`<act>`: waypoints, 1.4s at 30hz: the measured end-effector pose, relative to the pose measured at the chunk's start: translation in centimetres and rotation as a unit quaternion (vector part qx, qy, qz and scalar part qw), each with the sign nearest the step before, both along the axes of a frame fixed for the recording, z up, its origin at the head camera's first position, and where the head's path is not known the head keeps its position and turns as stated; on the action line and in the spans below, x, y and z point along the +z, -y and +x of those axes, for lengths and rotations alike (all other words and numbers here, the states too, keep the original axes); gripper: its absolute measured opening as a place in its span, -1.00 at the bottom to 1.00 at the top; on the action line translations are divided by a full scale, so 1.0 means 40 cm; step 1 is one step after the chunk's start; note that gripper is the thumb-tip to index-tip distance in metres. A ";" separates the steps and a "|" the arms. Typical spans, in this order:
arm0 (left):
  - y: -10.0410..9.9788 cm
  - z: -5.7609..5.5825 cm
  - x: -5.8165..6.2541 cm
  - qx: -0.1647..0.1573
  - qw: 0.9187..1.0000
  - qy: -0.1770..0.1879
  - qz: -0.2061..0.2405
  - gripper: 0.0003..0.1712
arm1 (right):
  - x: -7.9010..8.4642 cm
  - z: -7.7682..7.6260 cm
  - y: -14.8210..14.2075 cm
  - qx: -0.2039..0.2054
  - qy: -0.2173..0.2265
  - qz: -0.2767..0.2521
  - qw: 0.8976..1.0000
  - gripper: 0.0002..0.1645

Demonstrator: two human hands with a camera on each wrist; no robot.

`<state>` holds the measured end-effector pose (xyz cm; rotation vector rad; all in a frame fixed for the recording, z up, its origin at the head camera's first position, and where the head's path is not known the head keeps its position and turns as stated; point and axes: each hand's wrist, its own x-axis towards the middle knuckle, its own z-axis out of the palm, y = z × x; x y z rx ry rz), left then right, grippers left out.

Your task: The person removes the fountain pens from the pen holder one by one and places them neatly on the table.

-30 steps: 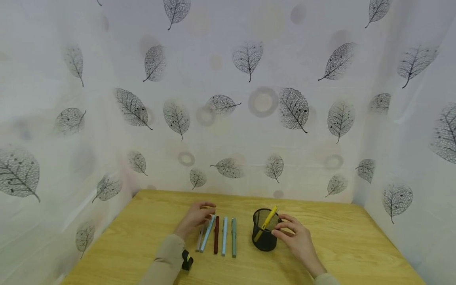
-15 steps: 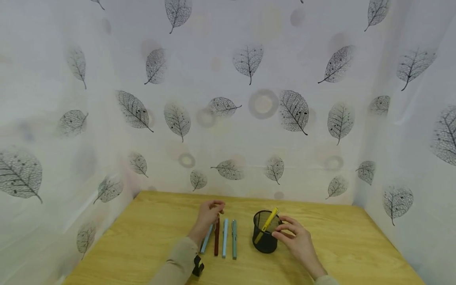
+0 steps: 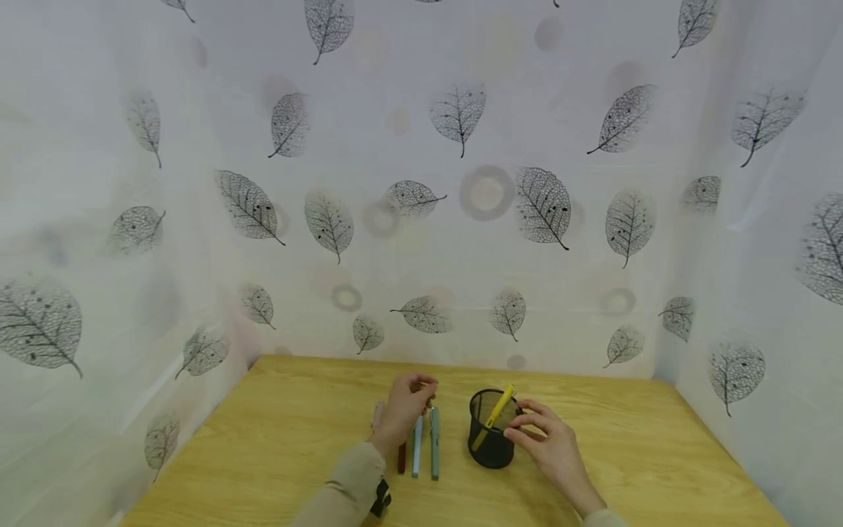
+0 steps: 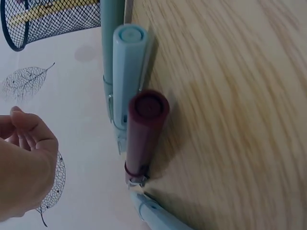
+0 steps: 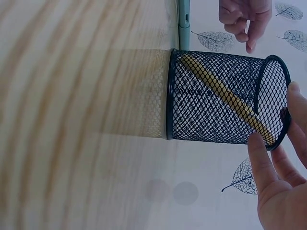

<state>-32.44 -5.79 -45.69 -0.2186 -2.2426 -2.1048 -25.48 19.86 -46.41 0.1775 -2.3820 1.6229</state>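
Observation:
My right hand [image 3: 549,443] holds the rim of a black mesh pen holder [image 5: 216,110] with thumb and fingertips. Inside the upright holder a yellow pen [image 3: 503,405] leans, its top above the rim. My left hand [image 3: 403,410] hovers over a row of pens, fingers loosely bent, with nothing visible in them. Beneath and beside it lie a dark red pen [image 4: 146,134], a light blue pen [image 3: 417,450] and a grey-green pen [image 3: 435,446]. Another light blue pen [image 4: 160,215] shows in the left wrist view. A greyish pen [image 3: 377,413] is partly hidden by the left hand.
The pens and holder are on a light wooden table [image 3: 632,446]. White curtains [image 3: 421,249] printed with leaves stand behind it and along both sides. A black strap piece [image 3: 380,499] is on the left wrist.
My left hand has moved right across the row of pens, from the leftmost ones to near the grey-green one. My right hand stays at the pen holder.

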 end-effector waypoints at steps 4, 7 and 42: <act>-0.018 0.008 0.006 -0.004 1.000 -0.020 -0.013 -0.83 | -0.001 0.000 -0.001 0.000 -0.004 0.001 1.000 -0.81; -0.032 0.017 0.012 -0.010 0.999 -0.033 -0.017 -0.83 | -0.002 -0.001 -0.002 0.001 -0.004 0.007 1.000 -0.80; -0.166 0.056 0.021 -0.080 0.955 -0.248 -0.139 -0.72 | -0.015 -0.008 -0.007 0.000 -0.032 0.015 0.999 -0.81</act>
